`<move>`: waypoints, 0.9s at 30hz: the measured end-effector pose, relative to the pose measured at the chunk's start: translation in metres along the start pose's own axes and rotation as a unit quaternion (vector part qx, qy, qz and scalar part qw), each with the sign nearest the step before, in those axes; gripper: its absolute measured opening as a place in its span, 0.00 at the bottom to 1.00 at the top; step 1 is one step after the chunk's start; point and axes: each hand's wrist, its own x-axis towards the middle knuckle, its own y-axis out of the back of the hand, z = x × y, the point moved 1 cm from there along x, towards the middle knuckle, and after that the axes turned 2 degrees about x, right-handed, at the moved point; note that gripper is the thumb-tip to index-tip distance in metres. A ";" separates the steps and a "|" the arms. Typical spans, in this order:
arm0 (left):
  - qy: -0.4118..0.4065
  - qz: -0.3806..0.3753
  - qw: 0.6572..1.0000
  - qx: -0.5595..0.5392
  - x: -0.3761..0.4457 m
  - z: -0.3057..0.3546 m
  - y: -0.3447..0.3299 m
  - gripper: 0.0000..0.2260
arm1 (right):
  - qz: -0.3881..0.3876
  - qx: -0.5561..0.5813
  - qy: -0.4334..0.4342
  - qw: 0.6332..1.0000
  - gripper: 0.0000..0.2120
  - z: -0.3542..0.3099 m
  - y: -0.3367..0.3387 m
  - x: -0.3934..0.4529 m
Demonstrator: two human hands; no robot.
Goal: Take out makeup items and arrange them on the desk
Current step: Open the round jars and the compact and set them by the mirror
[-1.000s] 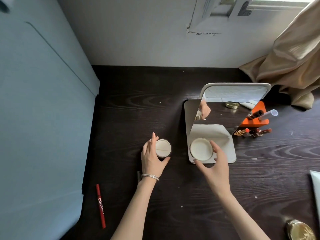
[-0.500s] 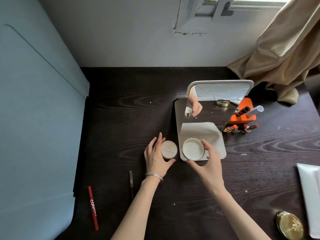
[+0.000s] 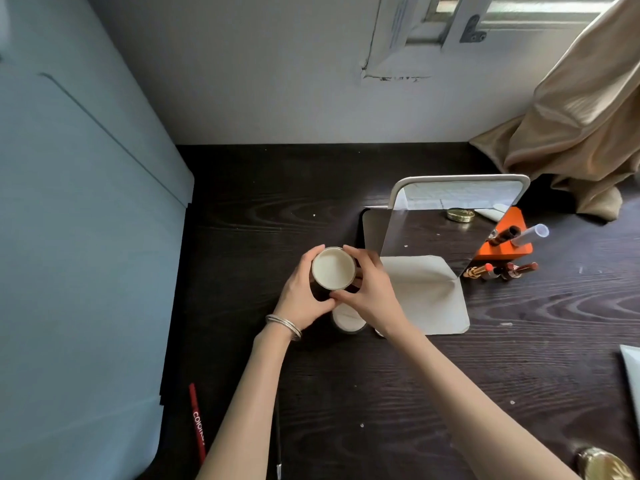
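Observation:
My left hand (image 3: 300,299) and my right hand (image 3: 375,294) together grip a round cream-topped jar (image 3: 333,268), held just left of the mirror base (image 3: 426,306). A second white round jar (image 3: 347,321) stands on the dark desk (image 3: 450,393) below my hands, partly hidden by my right wrist. Behind the standing mirror (image 3: 446,230), several lipsticks (image 3: 502,270) lie beside an orange holder (image 3: 516,252) with tubes in it. A gold compact (image 3: 604,465) sits at the near right corner.
A red pencil (image 3: 197,422) and a thin dark brush (image 3: 278,441) lie near the desk's front left. A blue panel (image 3: 76,254) walls the left side. A beige curtain (image 3: 588,126) hangs at the back right. A white pouch (image 3: 633,375) shows at the right edge.
My right hand left the mirror base and came left. Both hands now close around one cream-topped jar, while a second white jar stands below them. The view shifted too.

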 end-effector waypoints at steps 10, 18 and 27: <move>0.041 0.040 0.998 -0.006 0.034 -0.018 -0.012 0.31 | -0.065 0.098 -0.121 0.986 0.38 0.011 -0.001 0.003; 0.037 0.054 0.986 0.155 0.042 -0.020 -0.022 0.33 | -0.006 0.000 -0.107 0.994 0.27 0.018 0.016 -0.031; 0.047 0.048 0.968 0.240 0.042 -0.018 -0.031 0.31 | -0.021 -0.015 -0.139 0.990 0.26 0.025 0.019 -0.037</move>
